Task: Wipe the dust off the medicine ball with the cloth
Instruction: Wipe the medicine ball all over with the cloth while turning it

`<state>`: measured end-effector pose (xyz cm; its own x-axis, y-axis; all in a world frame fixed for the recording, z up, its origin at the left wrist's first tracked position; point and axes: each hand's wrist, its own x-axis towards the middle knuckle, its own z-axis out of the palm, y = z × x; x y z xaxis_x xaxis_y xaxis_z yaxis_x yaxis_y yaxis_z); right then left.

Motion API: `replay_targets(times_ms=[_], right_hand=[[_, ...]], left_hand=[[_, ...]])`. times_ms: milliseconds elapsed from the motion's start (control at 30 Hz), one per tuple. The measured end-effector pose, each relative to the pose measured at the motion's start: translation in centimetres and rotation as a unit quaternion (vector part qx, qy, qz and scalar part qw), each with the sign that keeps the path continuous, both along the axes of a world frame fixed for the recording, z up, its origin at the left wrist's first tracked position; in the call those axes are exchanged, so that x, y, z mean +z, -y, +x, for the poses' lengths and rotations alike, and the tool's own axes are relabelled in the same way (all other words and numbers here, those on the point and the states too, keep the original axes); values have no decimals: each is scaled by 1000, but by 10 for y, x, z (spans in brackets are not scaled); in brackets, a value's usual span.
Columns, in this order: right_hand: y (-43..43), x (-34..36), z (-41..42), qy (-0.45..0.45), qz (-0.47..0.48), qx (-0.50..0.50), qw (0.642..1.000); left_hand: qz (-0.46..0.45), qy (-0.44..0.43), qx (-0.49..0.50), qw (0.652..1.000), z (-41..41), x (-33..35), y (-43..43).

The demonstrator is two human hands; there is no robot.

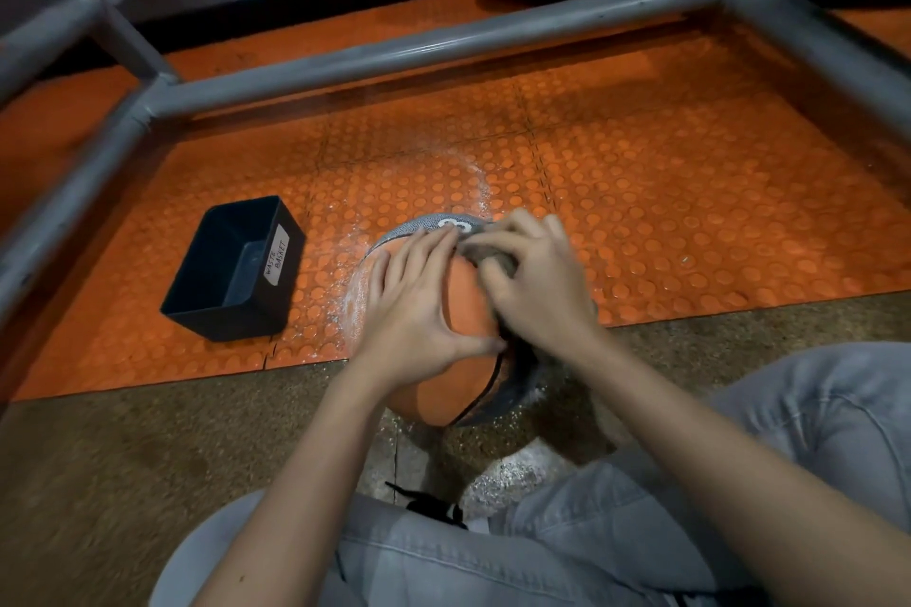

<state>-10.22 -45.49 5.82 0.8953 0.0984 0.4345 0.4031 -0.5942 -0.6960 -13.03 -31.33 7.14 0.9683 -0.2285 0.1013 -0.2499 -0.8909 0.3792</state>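
At the near edge of the orange studded mat (641,212), partly over the speckled floor (148,458), sits the medicine ball (438,397). The left hand (414,311) lies flat on its top, fingers spread. The right hand (532,281) presses the cloth (498,261) to the ball's upper right side, fingers curled round it. White dust (473,173) rings the ball on the mat. A black waste basket (276,291) stands nearer the mat's left edge.

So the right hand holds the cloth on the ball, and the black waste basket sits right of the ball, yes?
No, the head view shows the waste basket left of the ball, not right. The right hand does hold the cloth on it.
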Motion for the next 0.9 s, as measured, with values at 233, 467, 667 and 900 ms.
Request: replay_targets(times_ms=[233,467,667,900], right_hand=[[20,-17,28,-80,69,-10,994],[27,-37,44,-152,136,-27,979],[7,-7,11,-61,34,-12,997],[12,-10,14,-22,27,14,999]], left_hand=[[4,27,-21,999,-1,-1,-1],[-100,-77,79,989,3,9,-18],[-93,-92,63,989,5,11,-15],[-88,-60,35,994,3,3,-14]])
